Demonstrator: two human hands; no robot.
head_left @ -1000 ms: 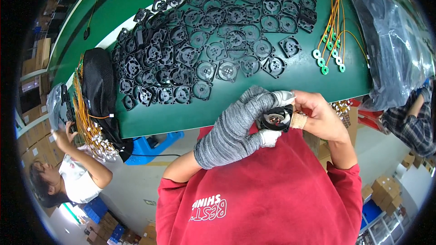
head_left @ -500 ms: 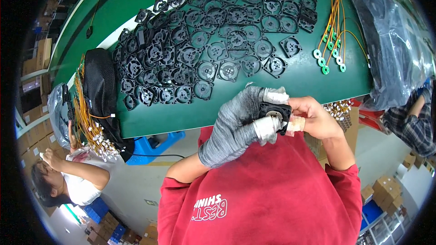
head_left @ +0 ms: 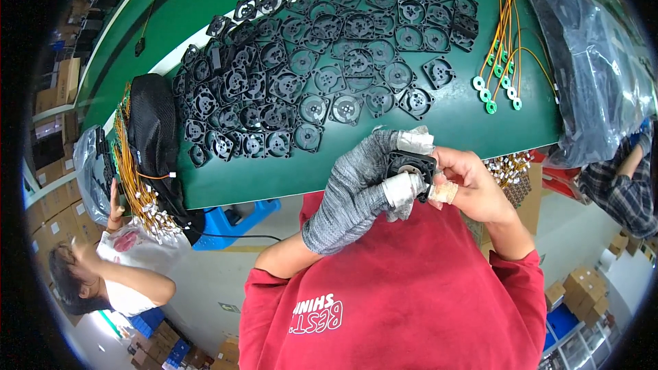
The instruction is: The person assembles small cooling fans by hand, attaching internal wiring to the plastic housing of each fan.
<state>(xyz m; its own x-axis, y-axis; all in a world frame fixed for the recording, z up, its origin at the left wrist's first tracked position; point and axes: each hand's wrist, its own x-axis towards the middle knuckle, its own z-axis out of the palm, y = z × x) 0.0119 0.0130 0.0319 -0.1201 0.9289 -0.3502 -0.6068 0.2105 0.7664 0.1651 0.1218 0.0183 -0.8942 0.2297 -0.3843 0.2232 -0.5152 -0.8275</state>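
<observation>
Just beyond the table's near edge, my left hand (head_left: 360, 188), in a grey knitted glove with white tape on its fingertips, grips a small square black fan frame (head_left: 410, 162). A pale round part shows at the frame's centre. My bare right hand (head_left: 473, 185) has tape around its thumb, and its fingers and thumb close on the right edge of the same frame. What lies between those fingertips is partly hidden. Many similar black fan frames (head_left: 345, 107) cover the green table (head_left: 480, 120) in a broad, partly stacked spread.
Orange wires with green and white rings (head_left: 491, 106) lie at the right, beside a large plastic bag (head_left: 582, 68). At the left are a black mesh bag (head_left: 152, 123) and a wire bundle (head_left: 130, 171). A blue stool (head_left: 236, 223) stands below. Other people sit at both sides.
The fan frame and both hands have shifted very slightly left. My right thumb has drawn a little down from the frame's side. The person at the left has moved their arms.
</observation>
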